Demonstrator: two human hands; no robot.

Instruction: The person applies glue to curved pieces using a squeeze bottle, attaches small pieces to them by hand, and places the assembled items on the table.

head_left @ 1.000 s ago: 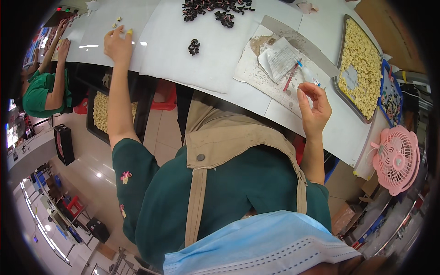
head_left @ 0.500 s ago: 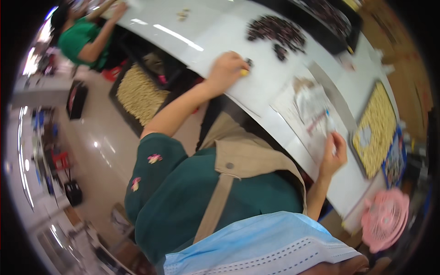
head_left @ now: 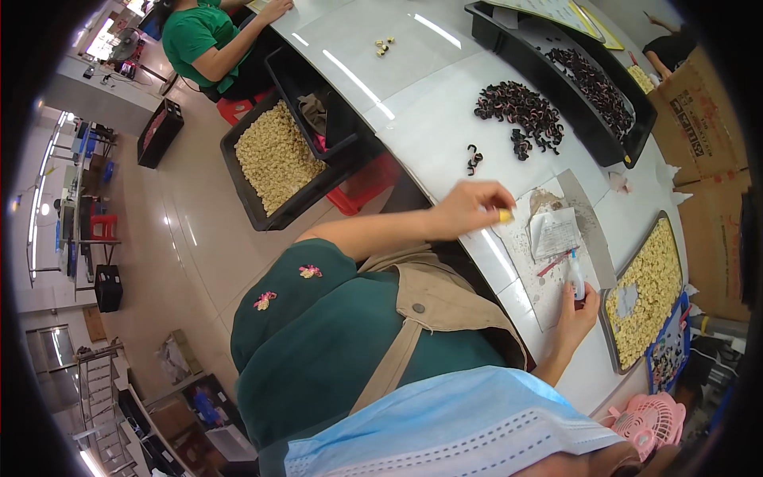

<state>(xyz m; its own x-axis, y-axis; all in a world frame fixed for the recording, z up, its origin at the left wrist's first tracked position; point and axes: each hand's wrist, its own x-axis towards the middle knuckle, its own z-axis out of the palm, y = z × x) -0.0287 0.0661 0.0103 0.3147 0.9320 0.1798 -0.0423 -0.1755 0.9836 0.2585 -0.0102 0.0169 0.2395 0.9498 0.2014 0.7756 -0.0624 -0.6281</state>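
Note:
My left hand [head_left: 469, 208] reaches over the table's near edge, its fingertips pinched on a small yellow piece [head_left: 505, 215]. My right hand [head_left: 579, 318] is wrapped around a small white squeeze bottle [head_left: 577, 280] with a blue tip, held upright over a stained sheet of card [head_left: 532, 286]. A crumpled white packet [head_left: 555, 233] and a thin red stick [head_left: 552, 265] lie on the card just beyond the bottle. Farther off, a few small curved black pieces [head_left: 474, 161] sit apart from a larger pile of black pieces [head_left: 520, 114].
A long black bin [head_left: 572, 87] holds more black pieces at the back. On the right stands a tray of pale yellow pieces [head_left: 648, 294], beside a blue tray [head_left: 669, 354] and a pink fan [head_left: 650, 421]. A filled crate [head_left: 274, 159] stands left; a person in green [head_left: 208, 44] works beyond.
My left hand has drawn back from beside the black pieces toward the card, keeping the yellow piece. My right hand stays near the card with the bottle. The whole view has shifted.

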